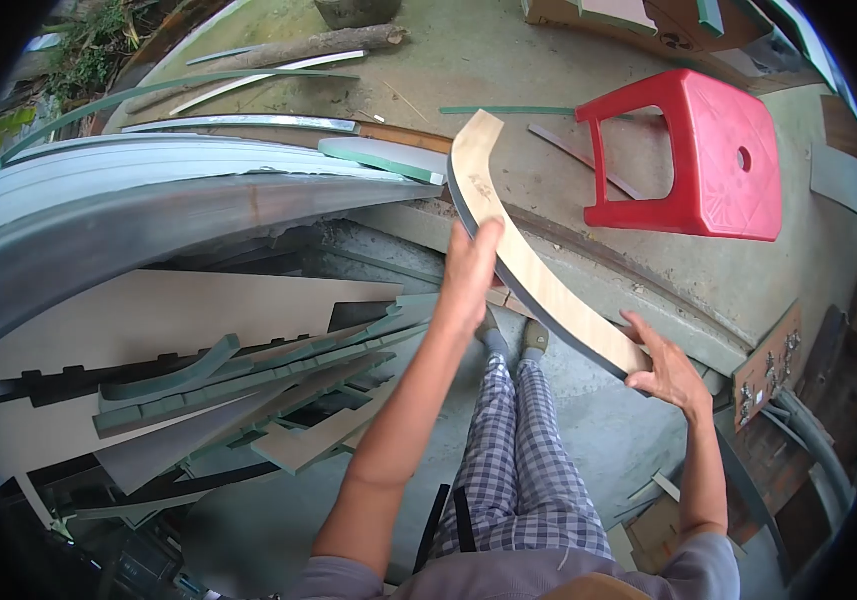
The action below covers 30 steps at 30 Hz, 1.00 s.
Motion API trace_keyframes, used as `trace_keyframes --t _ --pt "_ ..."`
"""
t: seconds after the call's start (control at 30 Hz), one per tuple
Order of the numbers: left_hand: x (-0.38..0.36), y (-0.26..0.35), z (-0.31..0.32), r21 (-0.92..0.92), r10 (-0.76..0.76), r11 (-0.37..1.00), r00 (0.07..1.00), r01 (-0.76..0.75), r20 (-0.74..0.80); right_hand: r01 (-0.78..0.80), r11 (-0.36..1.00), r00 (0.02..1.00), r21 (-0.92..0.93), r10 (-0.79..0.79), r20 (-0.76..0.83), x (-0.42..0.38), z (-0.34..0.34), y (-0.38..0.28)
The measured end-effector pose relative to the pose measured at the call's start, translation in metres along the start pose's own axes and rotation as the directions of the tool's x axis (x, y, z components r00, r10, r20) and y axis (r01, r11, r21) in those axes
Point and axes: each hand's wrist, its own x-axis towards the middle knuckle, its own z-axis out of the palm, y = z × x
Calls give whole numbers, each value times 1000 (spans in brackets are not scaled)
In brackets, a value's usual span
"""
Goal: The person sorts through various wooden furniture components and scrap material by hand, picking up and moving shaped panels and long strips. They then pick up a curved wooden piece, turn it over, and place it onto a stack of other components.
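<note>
A curved strip of board (538,265) with a light wood-grain face and a dark edge is held up in front of me, tilted from upper left to lower right. My left hand (472,268) grips it around the upper middle, with the thumb on the face and the other fingers mostly hidden behind. At the lower right end, my right hand (670,368) holds the board between thumb and fingers. The board's upper end sticks out free beyond my left hand.
A red plastic stool (738,165) lies on its side at upper right. Cut green-edged board offcuts (248,390) are piled at left. A metal beam (148,215) and white panels (148,160) lie above them. A log (338,42) rests further back; a concrete ledge (648,305) crosses ahead.
</note>
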Motion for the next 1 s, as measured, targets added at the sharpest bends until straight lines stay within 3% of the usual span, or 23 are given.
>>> trace_keyframes --t 0.07,0.1,0.2,0.33,0.4,0.47,0.57,0.63,0.73,0.87,0.9,1.0 --pt "11 20 -6 -38 -15 999 1000 15 15 67 936 990 -345 -106 -97 8 -10 -44" --pt "16 25 -10 -78 15 997 999 -12 46 -14 962 987 -272 -30 -160 16 -10 -57" --pt "16 42 -26 -199 58 979 997 -45 60 53 967 984 -249 -93 -154 49 -13 -76" --pt "-8 19 -50 -237 -10 971 999 18 35 376 922 890 -91 -386 -241 143 -13 -74" --pt "-22 -20 -67 -256 -103 959 992 120 78 204 973 977 104 -209 42 170 -39 -123" --pt "-43 -68 -83 -290 -199 933 976 215 85 240 969 969 54 -242 41 216 -33 -132" --pt "-85 -132 -97 -356 -340 876 940 326 23 173 985 981 -28 -170 96 264 -28 -170" --pt "-114 -157 -101 -380 -417 845 908 377 -27 34 999 975 -29 -27 219 308 -15 -184" --pt "-143 -183 -110 -423 -437 819 899 387 -24 -62 998 961 -17 64 268 333 2 -217" --pt "-161 -184 -121 -491 -398 812 915 316 -70 -55 994 936 -92 83 342 341 30 -258" --pt "-161 -182 -125 -493 -373 822 923 284 -91 82 986 971 -148 -46 236 345 43 -261" --pt "-160 -174 -139 -519 -310 833 939 192 -150 138 980 966 -142 -102 238 359 49 -266"
